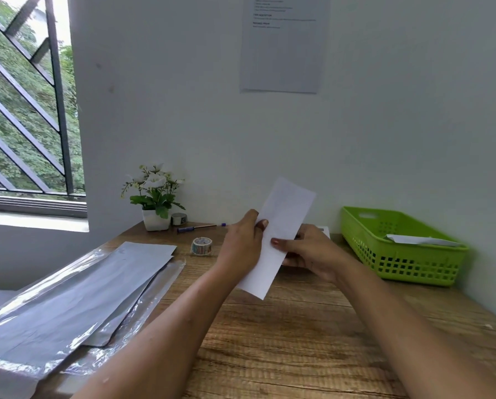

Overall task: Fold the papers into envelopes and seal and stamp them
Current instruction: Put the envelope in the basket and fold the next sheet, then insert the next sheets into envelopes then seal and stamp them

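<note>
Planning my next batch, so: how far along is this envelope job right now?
Done: one white folded piece lies in the green basket. In hand: the left hand and right hand pinch a folded paper strip above the table. Left: the strip shows no tape or stamp, the tape roll sits untouched on the table, and silvery sheets lie at the left.

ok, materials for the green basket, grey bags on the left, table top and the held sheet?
Green basket: moulded plastic, slight gloss; grid-perforated walls, cut-out handle.
Grey bags: probably foil or metallised film; silvery, crinkled glare.
Table top: matt wood grain; solid wood or laminate, cannot tell.
Sheet: white paper, matt, thin, crisp edges.
</note>
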